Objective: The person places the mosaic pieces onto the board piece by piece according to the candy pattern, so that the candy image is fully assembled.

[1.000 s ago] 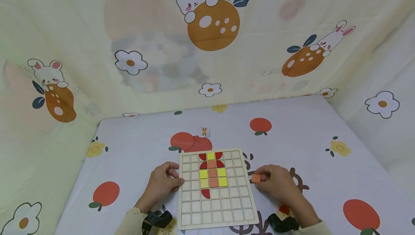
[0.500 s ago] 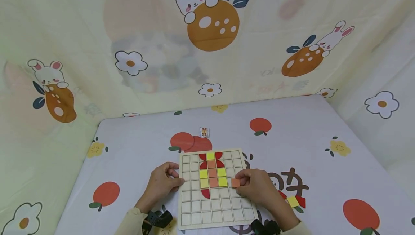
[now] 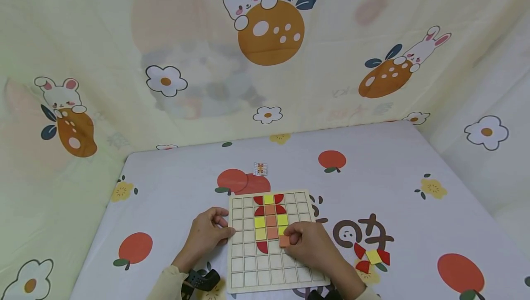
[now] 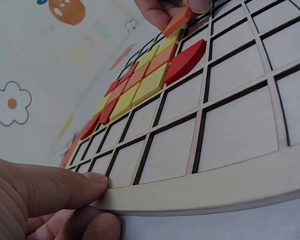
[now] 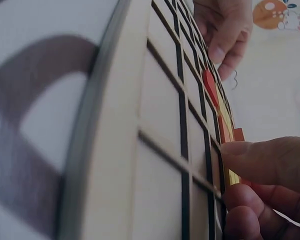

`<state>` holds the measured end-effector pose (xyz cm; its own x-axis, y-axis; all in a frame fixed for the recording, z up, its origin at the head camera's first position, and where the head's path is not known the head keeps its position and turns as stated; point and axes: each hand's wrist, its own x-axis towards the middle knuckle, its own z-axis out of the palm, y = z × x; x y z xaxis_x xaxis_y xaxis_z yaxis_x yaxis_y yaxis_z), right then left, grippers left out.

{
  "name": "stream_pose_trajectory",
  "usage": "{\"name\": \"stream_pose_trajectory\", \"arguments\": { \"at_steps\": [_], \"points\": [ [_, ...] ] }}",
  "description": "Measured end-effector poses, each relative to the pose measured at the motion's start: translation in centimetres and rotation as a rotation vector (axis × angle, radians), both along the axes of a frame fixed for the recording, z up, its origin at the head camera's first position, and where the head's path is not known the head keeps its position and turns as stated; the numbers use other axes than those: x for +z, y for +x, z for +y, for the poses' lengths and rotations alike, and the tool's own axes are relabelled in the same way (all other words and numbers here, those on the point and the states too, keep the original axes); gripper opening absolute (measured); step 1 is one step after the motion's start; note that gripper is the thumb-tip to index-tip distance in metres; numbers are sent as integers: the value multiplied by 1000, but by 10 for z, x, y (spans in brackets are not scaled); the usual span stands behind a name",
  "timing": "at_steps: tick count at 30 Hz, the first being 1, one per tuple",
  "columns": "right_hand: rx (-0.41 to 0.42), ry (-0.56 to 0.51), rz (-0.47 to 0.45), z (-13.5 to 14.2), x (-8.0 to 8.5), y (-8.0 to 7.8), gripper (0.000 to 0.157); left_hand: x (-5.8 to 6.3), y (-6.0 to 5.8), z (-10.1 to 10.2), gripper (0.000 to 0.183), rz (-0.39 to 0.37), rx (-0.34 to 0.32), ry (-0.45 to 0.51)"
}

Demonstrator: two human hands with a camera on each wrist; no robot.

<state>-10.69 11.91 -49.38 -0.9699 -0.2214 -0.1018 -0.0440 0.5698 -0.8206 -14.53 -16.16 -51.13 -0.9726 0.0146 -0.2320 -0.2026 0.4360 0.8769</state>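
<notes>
A pale wooden grid board (image 3: 244,264) lies on the table, with yellow and orange square tiles and red quarter-round tiles in its middle columns. At its left edge my left hand (image 3: 208,232) grips the frame; in the left wrist view the thumb (image 4: 65,189) lies on top of the rim, the fingers curled below. My right hand (image 3: 314,247) pinches an orange square tile (image 3: 284,241) between thumb and fingers, over the cell just below the right-hand yellow tiles. In the left wrist view this tile (image 4: 178,21) is tilted. A red quarter-round tile (image 3: 262,247) lies two columns to its left.
Right of the board lie several loose tiles, one a yellow square (image 3: 373,257) among red quarter-round ones (image 3: 362,267). A small pattern card (image 3: 260,169) lies beyond the board's far edge. A printed cloth (image 3: 182,175) covers the table; a printed curtain (image 3: 331,88) hangs behind.
My right hand has carried the orange tile leftward from beside the board to over its middle. The loose tiles at the right have come into fuller view. My left hand has stayed put.
</notes>
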Motion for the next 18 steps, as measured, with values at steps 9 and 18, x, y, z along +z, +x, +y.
{"name": "stream_pose_trajectory", "arguments": {
  "at_steps": [9, 18],
  "points": [
    [41, 16, 39, -9, -1, 1, 20, 0, 1, -1, 41, -10, 2, 7],
    [33, 43, 86, -15, 0, 2, 21, 0, 0, -2, 41, -8, -9, 12]
  ]
}}
